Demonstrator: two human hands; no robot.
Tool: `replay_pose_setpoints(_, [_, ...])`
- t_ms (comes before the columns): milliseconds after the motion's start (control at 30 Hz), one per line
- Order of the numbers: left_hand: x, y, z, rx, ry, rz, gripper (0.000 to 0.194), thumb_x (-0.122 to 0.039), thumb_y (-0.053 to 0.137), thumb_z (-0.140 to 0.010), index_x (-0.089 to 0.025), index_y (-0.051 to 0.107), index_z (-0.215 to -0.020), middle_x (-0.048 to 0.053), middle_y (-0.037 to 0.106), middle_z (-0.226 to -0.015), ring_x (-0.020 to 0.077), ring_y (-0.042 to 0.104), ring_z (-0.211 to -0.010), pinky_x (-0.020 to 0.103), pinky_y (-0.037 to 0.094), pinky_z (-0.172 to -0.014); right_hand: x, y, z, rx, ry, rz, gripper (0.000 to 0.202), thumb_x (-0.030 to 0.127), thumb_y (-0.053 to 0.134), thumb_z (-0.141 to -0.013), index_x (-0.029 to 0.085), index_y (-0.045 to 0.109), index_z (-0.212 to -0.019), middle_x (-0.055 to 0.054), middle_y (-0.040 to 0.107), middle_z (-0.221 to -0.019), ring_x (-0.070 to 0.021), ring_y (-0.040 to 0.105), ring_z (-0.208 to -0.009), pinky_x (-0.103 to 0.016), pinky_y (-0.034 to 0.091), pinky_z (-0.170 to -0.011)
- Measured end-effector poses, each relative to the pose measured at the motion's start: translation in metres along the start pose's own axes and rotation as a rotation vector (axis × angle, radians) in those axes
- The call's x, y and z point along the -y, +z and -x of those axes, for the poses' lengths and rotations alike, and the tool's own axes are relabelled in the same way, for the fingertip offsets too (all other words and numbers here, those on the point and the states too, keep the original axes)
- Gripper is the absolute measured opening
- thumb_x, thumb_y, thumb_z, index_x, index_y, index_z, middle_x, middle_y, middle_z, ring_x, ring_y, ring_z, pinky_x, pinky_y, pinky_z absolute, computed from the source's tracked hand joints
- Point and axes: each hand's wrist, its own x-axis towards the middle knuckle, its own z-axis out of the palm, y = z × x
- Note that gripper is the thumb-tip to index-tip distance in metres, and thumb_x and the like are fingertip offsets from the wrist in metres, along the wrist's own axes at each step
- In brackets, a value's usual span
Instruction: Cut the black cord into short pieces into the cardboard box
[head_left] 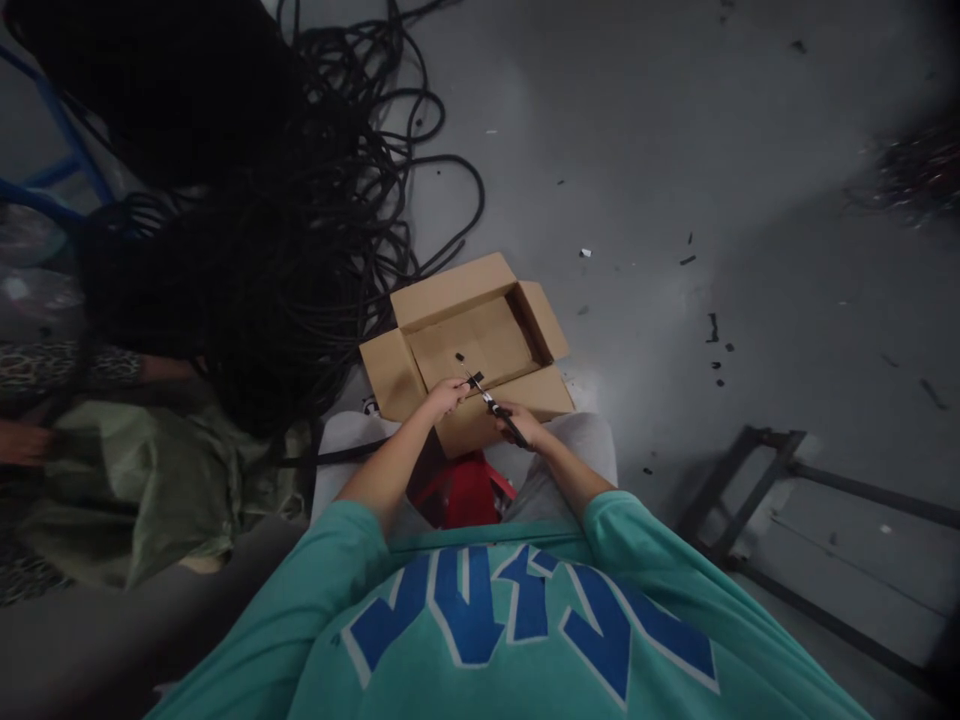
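open box ahead, cable tangle crowding left, bare floor free right

Tangled black cables, a red stool, a metal frame.

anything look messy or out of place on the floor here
Yes. Small dark scraps lie strewn over the grey floor right of the open cardboard box, and a big pile of black cable sprawls in loose loops to its left. Both hands hold a short cable piece and a cutting tool over the box.
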Motion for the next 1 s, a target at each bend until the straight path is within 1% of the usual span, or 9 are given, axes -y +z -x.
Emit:
replay_pose_setpoints(133, [-0.001, 0.0, -0.003, -0.003, -0.013, -0.025, 0.014, -0.024, 0.043, -0.076, -0.014, 0.048, -0.067, -0.007, 0.035, -0.047, 0.0029, 0.024, -0.033, 0.019, 0.016, -0.038, 0.0, -0.002, -0.004, -0.017, 0.024, 0.015, 0.04, 0.016, 0.049, -0.048, 0.015, 0.052, -0.088, 0.012, 0.035, -0.032, -0.0045, 0.029, -0.027, -0.015, 0.02, -0.03])
replay_pose_setpoints(367, [-0.004, 0.0, -0.002, -0.006, -0.021, -0.024, 0.017, -0.024, 0.045, -0.076, -0.014, 0.046, -0.063, -0.007, 0.033, -0.044, 0.0027, 0.024, -0.033, 0.019, 0.016, -0.039, -0.003, -0.002, -0.005, -0.049, 0.016, 0.042, 0.035, 0.015, 0.049, -0.05, 0.015, 0.053, -0.085, 0.011, 0.035, -0.033, -0.0036, 0.029, -0.026, -0.015, 0.02, -0.029])
replay_pose_setpoints(467, [-0.005, 0.0, -0.003, -0.004, -0.038, -0.027, 0.016, -0.025, 0.045, -0.076, -0.014, 0.047, -0.064, -0.007, 0.034, -0.044, 0.0029, 0.024, -0.033, 0.019, 0.016, -0.038, -0.004, -0.003, -0.006, -0.048, 0.027, 0.028, 0.036, 0.016, 0.051, -0.05, 0.015, 0.053, -0.085, 0.011, 0.035, -0.033, -0.0036, 0.029, -0.026, -0.015, 0.019, -0.029])
replay_pose_setpoints(633, [-0.004, -0.001, -0.009, -0.013, -0.061, -0.105, 0.019, -0.025, 0.042, -0.077, -0.015, 0.046, -0.062, -0.007, 0.033, -0.042, 0.0032, 0.024, -0.031, 0.019, 0.016, -0.036, -0.006, -0.004, -0.009, -0.06, 0.057, -0.017, 0.036, 0.018, 0.055, -0.05, 0.016, 0.05, -0.086, 0.011, 0.036, -0.034, -0.0042, 0.031, -0.027, -0.015, 0.021, -0.03])
replay_pose_setpoints(700, [-0.004, -0.003, -0.009, -0.01, -0.083, -0.122, 0.016, -0.022, 0.042, -0.076, -0.015, 0.045, -0.062, -0.007, 0.034, -0.041, 0.0034, 0.027, -0.031, 0.018, 0.018, -0.036, -0.006, -0.005, -0.009, -0.082, 0.041, -0.044, 0.037, 0.019, 0.056, -0.051, 0.016, 0.049, -0.087, 0.011, 0.037, -0.035, -0.0045, 0.033, -0.028, -0.015, 0.023, -0.031])
replay_pose_setpoints(767, [-0.006, -0.004, -0.008, 0.017, -0.096, -0.109, 0.008, -0.016, 0.044, -0.073, -0.014, 0.046, -0.066, -0.006, 0.037, -0.043, 0.0036, 0.031, -0.033, 0.017, 0.021, -0.036, -0.005, -0.006, -0.008, -0.095, 0.013, -0.081, 0.038, 0.021, 0.057, -0.052, 0.017, 0.048, -0.088, 0.011, 0.04, -0.038, -0.0047, 0.034, -0.03, -0.015, 0.025, -0.032])
replay_pose_setpoints(833, [-0.008, -0.005, -0.003, 0.063, -0.069, -0.072, 0.002, -0.011, 0.047, -0.07, -0.013, 0.048, -0.071, -0.005, 0.042, -0.047, 0.0037, 0.037, -0.036, 0.016, 0.025, -0.038, -0.002, -0.005, -0.006, -0.101, -0.034, -0.126, 0.04, 0.025, 0.06, -0.053, 0.018, 0.047, -0.09, 0.01, 0.042, -0.042, -0.0048, 0.037, -0.032, -0.016, 0.027, -0.033])
replay_pose_setpoints(900, [-0.01, -0.002, 0.003, 0.1, -0.007, -0.028, 0.009, -0.009, 0.048, -0.068, -0.012, 0.05, -0.076, -0.004, 0.047, -0.053, 0.0036, 0.041, -0.039, 0.016, 0.029, -0.04, 0.002, -0.003, -0.005, -0.101, -0.089, -0.174, 0.043, 0.029, 0.062, -0.054, 0.02, 0.046, -0.093, 0.009, 0.047, -0.048, -0.0051, 0.041, -0.037, -0.016, 0.03, -0.036])
replay_pose_setpoints(1000, [-0.009, 0.008, 0.012, 0.14, 0.057, -0.027, 0.016, -0.011, 0.048, -0.07, -0.011, 0.053, -0.086, -0.001, 0.053, -0.064, 0.0029, 0.044, -0.041, 0.015, 0.032, -0.041, 0.005, 0.003, -0.003, -0.097, -0.157, -0.236, 0.044, 0.035, 0.063, -0.055, 0.021, 0.045, -0.093, 0.006, 0.053, -0.059, -0.0058, 0.047, -0.045, -0.016, 0.035, -0.04])
